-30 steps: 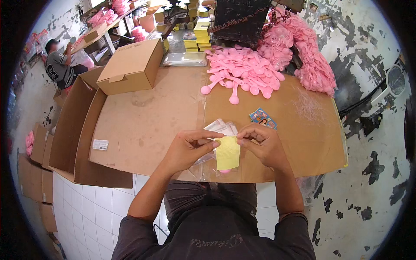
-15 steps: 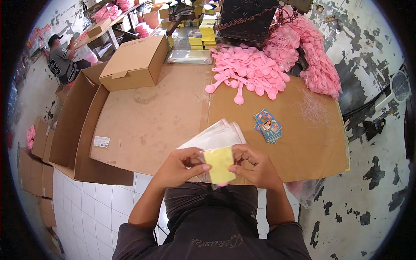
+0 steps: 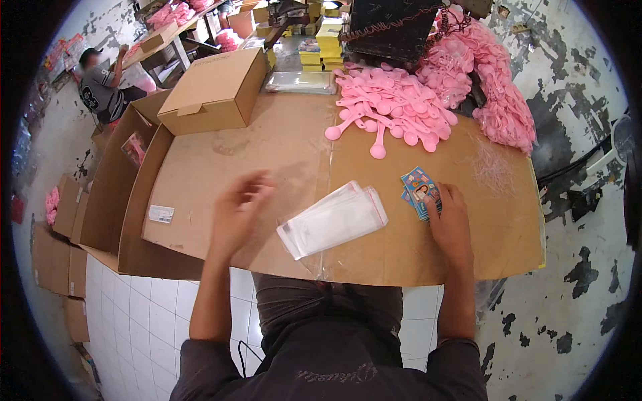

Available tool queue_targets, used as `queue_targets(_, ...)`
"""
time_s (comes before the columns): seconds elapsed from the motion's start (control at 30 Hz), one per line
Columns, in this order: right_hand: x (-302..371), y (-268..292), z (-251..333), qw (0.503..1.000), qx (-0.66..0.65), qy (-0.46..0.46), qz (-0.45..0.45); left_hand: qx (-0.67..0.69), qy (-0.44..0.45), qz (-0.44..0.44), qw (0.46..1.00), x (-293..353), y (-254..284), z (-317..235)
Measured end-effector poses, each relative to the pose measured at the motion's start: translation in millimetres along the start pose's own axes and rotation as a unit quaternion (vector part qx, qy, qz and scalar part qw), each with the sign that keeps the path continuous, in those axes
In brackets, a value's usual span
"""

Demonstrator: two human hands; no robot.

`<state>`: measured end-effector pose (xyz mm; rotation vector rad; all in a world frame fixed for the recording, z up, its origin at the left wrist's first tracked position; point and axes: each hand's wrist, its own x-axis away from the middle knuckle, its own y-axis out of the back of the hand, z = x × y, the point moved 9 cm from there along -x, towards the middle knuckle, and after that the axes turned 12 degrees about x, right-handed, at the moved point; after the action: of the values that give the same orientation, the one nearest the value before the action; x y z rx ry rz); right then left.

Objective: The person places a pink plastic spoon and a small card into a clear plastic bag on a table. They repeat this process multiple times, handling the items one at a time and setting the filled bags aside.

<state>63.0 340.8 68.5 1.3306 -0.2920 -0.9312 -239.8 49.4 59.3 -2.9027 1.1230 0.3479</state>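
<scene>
My left hand (image 3: 242, 210), blurred by motion, is over the cardboard left of a stack of clear plastic bags (image 3: 334, 219). Its fingers look loosely apart and hold nothing I can see. My right hand (image 3: 450, 224) is at a small pile of blue printed cards (image 3: 418, 188), thumb and fingers closed on the right side of the upper card. A clear packet (image 3: 134, 148) with something pink and a coloured card in it shows inside the open carton (image 3: 110, 194) at the left. Beyond my right hand lies a heap of pink plastic measuring spoons (image 3: 394, 110).
A closed cardboard box (image 3: 212, 90) stands at the far left of the table. Behind are a clear plastic stack (image 3: 301, 82), yellow card stacks (image 3: 330, 40) and a black metal box (image 3: 388, 30). Bagged pink spoons (image 3: 505, 100) pile up at the right. Another person (image 3: 100, 87) sits far left.
Both hands have parted from the yellow-backed packet they held. My left hand moved left, my right hand went right to the cards. A packet now shows in the left carton.
</scene>
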Motion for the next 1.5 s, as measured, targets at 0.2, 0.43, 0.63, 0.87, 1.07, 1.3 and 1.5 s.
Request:
queue_targets(0.2,-2,-8,-3,0.999,0.002,0.024,-0.045,-0.210,-0.094,0.191,0.954,-22,-124,-27)
queue_targets(0.43,0,-1,-13,0.993,-0.084,-0.013,-0.079,-0.229,-0.139,0.234,0.935,-25,-145,1)
queue_targets(0.63,-3,0,-16,0.989,-0.096,-0.021,-0.106,-0.146,-0.047,0.196,0.969,-31,-135,1)
queue_targets(0.87,-3,11,-11,0.966,-0.232,-0.047,-0.100,-0.146,-0.078,0.175,0.970,-28,-131,-3)
queue_targets(1.07,15,-3,65,0.908,-0.393,0.127,0.071,-0.105,-0.078,0.160,0.978,-23,-130,-15)
queue_targets(1.3,15,-15,102,0.948,-0.169,0.262,0.062,0.258,0.055,0.123,0.957,-30,-117,12)
queue_targets(1.5,-8,5,82,0.973,-0.198,0.074,0.091,0.310,0.126,0.185,0.924,-24,-125,12)
